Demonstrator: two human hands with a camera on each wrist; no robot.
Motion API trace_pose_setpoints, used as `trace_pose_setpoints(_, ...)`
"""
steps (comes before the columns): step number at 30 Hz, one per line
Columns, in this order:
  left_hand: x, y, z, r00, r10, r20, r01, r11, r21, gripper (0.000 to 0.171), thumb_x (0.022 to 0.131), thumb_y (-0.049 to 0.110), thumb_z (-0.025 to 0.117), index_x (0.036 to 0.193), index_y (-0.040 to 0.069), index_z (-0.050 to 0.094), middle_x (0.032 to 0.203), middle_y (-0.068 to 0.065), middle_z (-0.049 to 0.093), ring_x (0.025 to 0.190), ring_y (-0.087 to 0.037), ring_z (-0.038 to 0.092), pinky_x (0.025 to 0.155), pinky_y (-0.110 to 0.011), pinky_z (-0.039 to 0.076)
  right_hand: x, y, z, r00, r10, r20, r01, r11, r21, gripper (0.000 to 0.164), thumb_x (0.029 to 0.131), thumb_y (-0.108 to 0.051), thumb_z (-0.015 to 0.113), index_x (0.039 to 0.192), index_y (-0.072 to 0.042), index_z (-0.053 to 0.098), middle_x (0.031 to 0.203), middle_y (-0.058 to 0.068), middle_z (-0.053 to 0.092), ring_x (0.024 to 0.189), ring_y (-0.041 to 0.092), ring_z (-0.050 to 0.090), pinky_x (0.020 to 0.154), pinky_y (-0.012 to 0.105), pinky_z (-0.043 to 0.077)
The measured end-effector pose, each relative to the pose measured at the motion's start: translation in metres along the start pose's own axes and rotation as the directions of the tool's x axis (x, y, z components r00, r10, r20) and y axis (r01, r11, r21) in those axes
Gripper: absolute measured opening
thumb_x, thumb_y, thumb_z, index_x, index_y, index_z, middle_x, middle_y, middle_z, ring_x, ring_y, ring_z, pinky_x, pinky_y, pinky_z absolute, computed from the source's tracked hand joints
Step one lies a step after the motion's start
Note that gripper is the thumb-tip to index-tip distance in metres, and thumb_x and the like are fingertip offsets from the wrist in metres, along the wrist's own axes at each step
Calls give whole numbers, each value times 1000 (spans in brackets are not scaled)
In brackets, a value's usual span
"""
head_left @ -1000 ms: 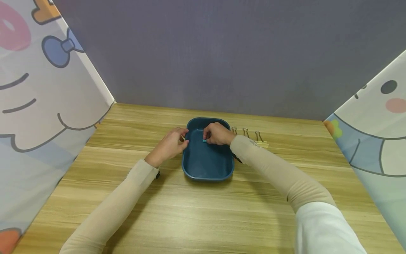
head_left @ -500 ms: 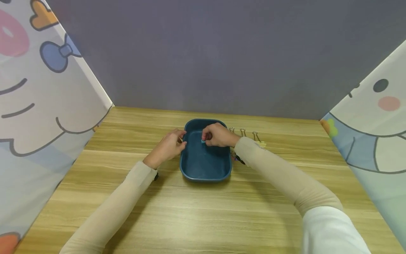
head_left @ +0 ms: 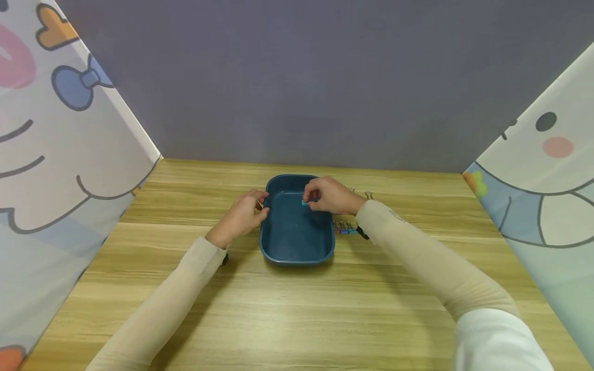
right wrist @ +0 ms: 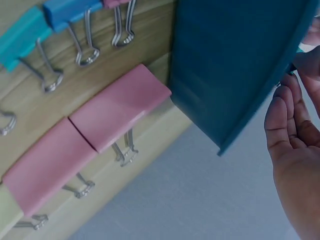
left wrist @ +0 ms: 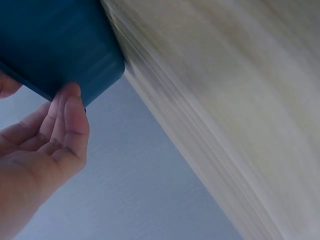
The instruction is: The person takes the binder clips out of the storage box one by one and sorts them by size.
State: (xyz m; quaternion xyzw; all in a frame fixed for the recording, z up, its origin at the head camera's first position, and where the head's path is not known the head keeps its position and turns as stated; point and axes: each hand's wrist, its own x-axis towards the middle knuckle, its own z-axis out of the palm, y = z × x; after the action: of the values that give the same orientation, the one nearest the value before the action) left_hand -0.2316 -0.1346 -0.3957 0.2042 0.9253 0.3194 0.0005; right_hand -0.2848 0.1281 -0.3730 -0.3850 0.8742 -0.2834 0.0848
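A dark blue tray (head_left: 297,242) stands on the wooden table. My left hand (head_left: 238,219) touches the tray's left rim with fingers and thumb, the fingers loosely bent in the left wrist view. Over the tray's far right part, my right hand (head_left: 329,196) pinches a small teal binder clip (head_left: 304,203) between thumb and fingertips. Most of that clip is hidden by the fingers. To the tray's right, small binder clips lie in a row, among them a teal one (right wrist: 22,40) and a blue one (right wrist: 70,12). Larger pink binder clips (right wrist: 120,107) sit behind them.
A pale yellow binder clip (right wrist: 7,210) adjoins the pink ones in the right wrist view. The wooden table (head_left: 278,319) ends at a grey back wall (head_left: 297,82). Cartoon-printed panels (head_left: 533,180) border both sides.
My right hand has shifted right over the tray with the teal binder clip, towards the right rim. The left hand stays at the left rim. The head view has shifted slightly.
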Motion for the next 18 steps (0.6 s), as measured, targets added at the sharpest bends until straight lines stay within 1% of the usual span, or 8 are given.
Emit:
trace_pose_setpoints(5,1,-1,0,1000,6,-5,-6,1000,2,44,90,6,61,129,-10,50,108,-18,56,92,-26,59,70,-32,50,-11,-8,-9,999,-26,-18,25,999,-35,8,85,-6,67,92,-9,70,91,-6,60,81,13,54,75,32,45)
trace_pose_setpoints(9,1,0,0,1000,1,-5,-1,1000,-1,44,90,7,61,129,-10,50,108,-18,56,92,-25,60,69,-32,50,-21,-15,-17,996,-71,-48,67,995,-75,8,84,-7,68,88,-13,70,88,-7,59,79,19,54,71,32,44)
trace_pose_setpoints(11,1,0,0,1000,-3,-2,3,1000,-8,44,90,7,61,129,-9,50,108,-18,56,92,-25,60,68,-32,51,-28,-16,-20,994,-86,-66,81,994,-74,12,83,-5,69,86,-17,69,88,-6,59,79,22,55,70,32,45)
trace_pose_setpoints(14,1,-1,0,1000,-9,6,9,1000,-15,44,90,7,60,129,-9,49,109,-19,55,92,-25,60,68,-32,51,-38,-16,-23,991,-97,-90,92,994,-55,16,83,-4,68,85,-20,68,88,-4,59,79,23,55,70,34,46)
trace_pose_setpoints(18,1,-1,0,1000,-11,12,12,1000,-19,44,90,8,60,129,-9,49,109,-19,55,92,-26,60,68,-32,51,-54,-12,-25,987,-105,-118,102,994,-32,13,82,0,67,85,-12,70,85,-2,60,76,18,52,68,35,47)
